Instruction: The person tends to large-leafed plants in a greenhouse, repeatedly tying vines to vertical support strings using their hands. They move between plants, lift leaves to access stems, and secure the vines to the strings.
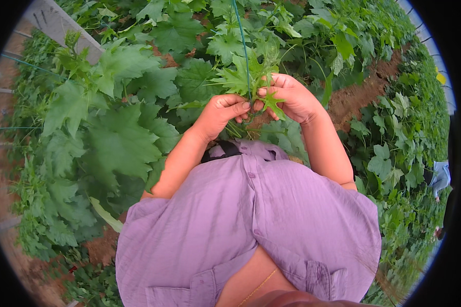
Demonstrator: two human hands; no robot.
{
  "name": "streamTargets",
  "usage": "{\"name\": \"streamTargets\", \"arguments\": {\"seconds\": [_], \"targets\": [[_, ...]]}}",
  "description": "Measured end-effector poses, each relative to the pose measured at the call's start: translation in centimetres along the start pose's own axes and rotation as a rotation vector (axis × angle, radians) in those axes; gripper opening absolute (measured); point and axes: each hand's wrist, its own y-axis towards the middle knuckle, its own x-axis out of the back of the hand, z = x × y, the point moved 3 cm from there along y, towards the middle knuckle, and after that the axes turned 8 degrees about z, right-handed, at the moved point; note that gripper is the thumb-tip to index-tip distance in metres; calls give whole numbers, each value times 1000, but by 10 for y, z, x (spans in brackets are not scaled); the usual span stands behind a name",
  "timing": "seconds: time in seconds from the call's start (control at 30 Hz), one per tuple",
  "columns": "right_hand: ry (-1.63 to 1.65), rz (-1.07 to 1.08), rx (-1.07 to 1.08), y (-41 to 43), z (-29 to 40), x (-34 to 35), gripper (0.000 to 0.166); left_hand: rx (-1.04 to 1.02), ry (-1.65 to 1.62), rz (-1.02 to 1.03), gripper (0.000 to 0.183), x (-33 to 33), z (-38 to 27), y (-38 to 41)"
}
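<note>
A taut blue-green twine (242,36) runs down from the top of the view to my hands. My left hand (223,115) pinches its lower end between thumb and fingers. Just to the right, my right hand (292,98) grips the leafy tip of a climbing vine (258,73), its thumb and forefinger against the stem. A loop of cord (256,113) shows below my fingertips. The vine's young lobed leaves stand around the twine, and one small bright leaf (272,103) hangs over my right fingers. Exactly how stem and twine cross is hidden by my fingers.
Broad-leaved vines (119,138) crowd close on the left. A pale concrete post (63,28) slants in at upper left, with another twine (36,66) near it. Brown soil (359,98) shows between rows at right. Another person (440,178) is at the far right edge.
</note>
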Motion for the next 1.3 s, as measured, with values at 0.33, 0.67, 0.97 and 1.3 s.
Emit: {"name": "streamTargets", "arguments": {"seconds": [0.33,0.67,0.97,1.3], "targets": [[-528,-94,122,-7,5,-12,13,-3,9,30,26,6,0,-5],[-507,-276,99,-11,3,-18,19,0,-164,-115,31,13,0,-4],[-960,-619,268,13,-34,-14,17,-81,-243,-114,29,4,-9,7],[-192,-254,270,1,0,-16,10,-82,175,-176,30,9,-21,16]]}}
